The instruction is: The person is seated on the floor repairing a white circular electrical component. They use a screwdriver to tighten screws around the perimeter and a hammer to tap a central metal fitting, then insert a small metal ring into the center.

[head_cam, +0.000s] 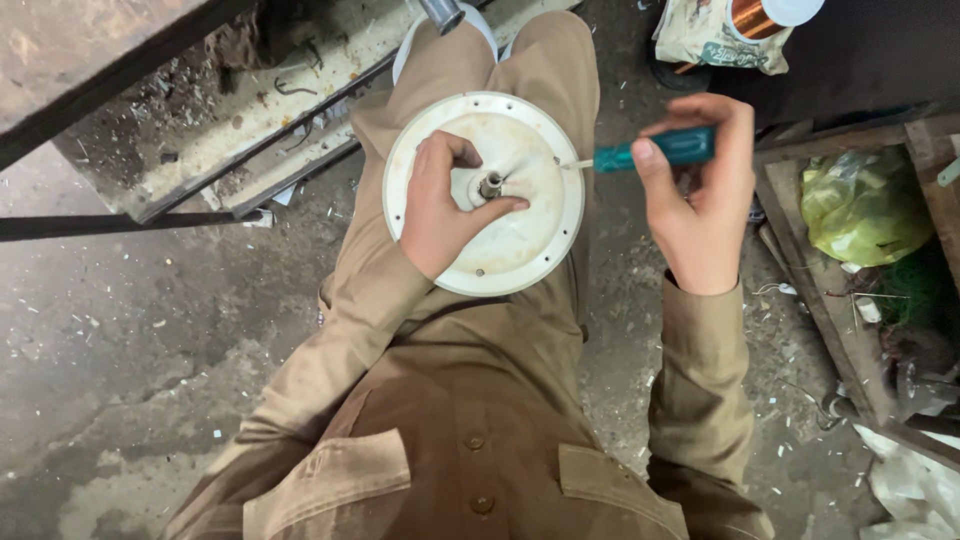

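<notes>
round off-white motor cover (520,235) flat on lap, metal shaft at centre; teal-handled screwdriver (655,151) tip touching its face.

Head camera, straight down, close.

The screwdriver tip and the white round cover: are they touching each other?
Touching. The head view shows the screwdriver, held in the right hand, with its metal tip resting on the white round cover, which the left hand steadies.
</notes>
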